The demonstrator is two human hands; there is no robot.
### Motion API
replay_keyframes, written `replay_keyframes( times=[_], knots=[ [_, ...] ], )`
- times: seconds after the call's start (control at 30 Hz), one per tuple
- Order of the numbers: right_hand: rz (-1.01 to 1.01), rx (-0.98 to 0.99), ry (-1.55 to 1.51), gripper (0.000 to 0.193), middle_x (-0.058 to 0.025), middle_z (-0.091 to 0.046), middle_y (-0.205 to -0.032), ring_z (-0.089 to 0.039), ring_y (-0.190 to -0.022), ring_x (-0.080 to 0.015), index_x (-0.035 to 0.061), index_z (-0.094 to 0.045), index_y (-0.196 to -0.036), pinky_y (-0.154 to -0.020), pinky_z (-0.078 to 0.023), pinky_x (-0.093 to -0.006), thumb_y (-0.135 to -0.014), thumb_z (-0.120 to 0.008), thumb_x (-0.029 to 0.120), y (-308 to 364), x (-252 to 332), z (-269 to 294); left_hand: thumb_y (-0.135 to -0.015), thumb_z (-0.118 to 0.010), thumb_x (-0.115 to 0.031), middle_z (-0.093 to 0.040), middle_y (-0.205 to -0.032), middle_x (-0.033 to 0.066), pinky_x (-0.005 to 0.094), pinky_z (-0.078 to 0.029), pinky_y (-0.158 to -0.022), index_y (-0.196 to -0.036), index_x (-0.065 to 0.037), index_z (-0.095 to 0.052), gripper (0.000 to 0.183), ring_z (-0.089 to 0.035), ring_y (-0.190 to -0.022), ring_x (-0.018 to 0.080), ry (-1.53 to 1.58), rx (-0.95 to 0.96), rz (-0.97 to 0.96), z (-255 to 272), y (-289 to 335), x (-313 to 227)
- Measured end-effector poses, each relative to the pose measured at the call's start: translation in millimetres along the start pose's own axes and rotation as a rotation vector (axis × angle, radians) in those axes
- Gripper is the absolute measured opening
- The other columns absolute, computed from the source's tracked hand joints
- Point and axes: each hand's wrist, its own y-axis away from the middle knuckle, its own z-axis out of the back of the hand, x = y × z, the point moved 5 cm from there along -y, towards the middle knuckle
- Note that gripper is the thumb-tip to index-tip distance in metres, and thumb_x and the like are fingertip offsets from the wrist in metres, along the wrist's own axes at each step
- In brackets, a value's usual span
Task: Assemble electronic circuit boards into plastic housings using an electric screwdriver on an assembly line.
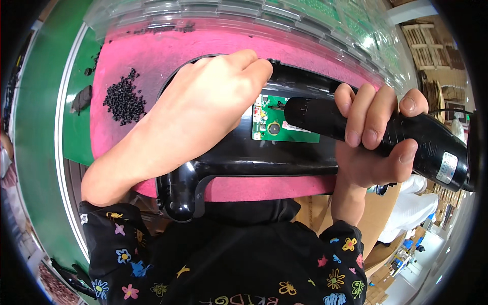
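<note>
A glossy black plastic housing (274, 165) lies across the pink mat, with a green circuit board (290, 134) set inside it. My right hand (373, 122) is wrapped round a black electric screwdriver (317, 116), held nearly level and pointing left. Its bit reaches over the board near the upper part; whether the tip sits in a screw is too small to tell. My left hand (223, 89) is closed above the housing, just left of the board. Its fingertips are curled down out of sight, and what they pinch, if anything, is hidden.
A heap of small black screws (123, 100) lies on the pink mat (234, 189) at the left. Beside the mat is a dark crumpled piece (82, 99) on a green surface. Clear plastic trays (305, 28) line the far side. A cable trails from the screwdriver at the right.
</note>
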Motion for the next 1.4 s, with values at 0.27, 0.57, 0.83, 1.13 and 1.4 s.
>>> replay_keyframes(
  times=[0.27, 0.57, 0.83, 1.13, 1.4],
  knots=[
    [0.028, 0.179, -0.14, 0.044, -0.0011, -0.053, -0.072, -0.053, -0.063, -0.016, 0.017, -0.046, -0.122, -0.076, -0.043, -0.0366, -0.09, -0.07, 0.034, -4, -7, 6, -0.08, -0.069, -0.004, -0.059, -0.084, 0.0131, 0.0435, -0.049, -0.062, -0.091, 0.002, -0.063, 0.014, -0.062, -0.076, 0.0361, 0.033, 0.0, -0.048, 1, 5, -1],
    [0.1, 0.181, -0.219, 0.044, 0.002, -0.055, -0.074, -0.053, -0.061, -0.0133, 0.018, -0.047, -0.122, -0.072, -0.04, -0.0356, -0.091, -0.068, 0.04, -4, 2, 6, -0.079, -0.069, -0.006, -0.058, -0.082, 0.0118, 0.0438, -0.048, -0.06, -0.089, 0.001, -0.063, 0.013, -0.062, -0.074, 0.0346, 0.165, 0.066, -0.122, -3, 5, -5],
    [0.083, 0.167, -0.159, 0.045, -0.0002, -0.053, -0.072, -0.053, -0.06, -0.0156, 0.0173, -0.047, -0.124, -0.07, -0.041, -0.0356, -0.09, -0.069, 0.038, -5, -1, 10, -0.082, -0.067, -0.006, -0.059, -0.084, 0.0122, 0.0428, -0.049, -0.062, -0.09, 0.001, -0.063, 0.012, -0.062, -0.075, 0.0348, 0.106, -0.001, -0.095, -5, 5, -1],
    [0.037, 0.13, -0.082, 0.046, -0.0013, -0.052, -0.07, -0.052, -0.06, -0.0162, 0.0162, -0.045, -0.123, -0.068, -0.042, -0.0352, -0.089, -0.07, 0.034, -7, -4, 3, -0.083, -0.067, -0.006, -0.062, -0.085, 0.0133, 0.0429, -0.05, -0.064, -0.094, 0.0, -0.063, 0.013, -0.062, -0.078, 0.0348, 0.049, -0.036, -0.086, -3, 6, 4],
    [-0.075, 0.23, 0.077, 0.021, 0.0008, -0.046, -0.07, -0.045, -0.06, -0.013, 0.0118, -0.046, -0.104, -0.068, -0.04, -0.0324, -0.091, -0.058, 0.024, -30, -18, -32, -0.083, -0.068, -0.008, -0.062, -0.093, 0.0109, 0.0411, -0.049, -0.071, -0.101, -0.004, -0.064, 0.019, -0.061, -0.093, 0.0324, 0.025, -0.206, -0.19, 5, 20, 1]
  ],
)
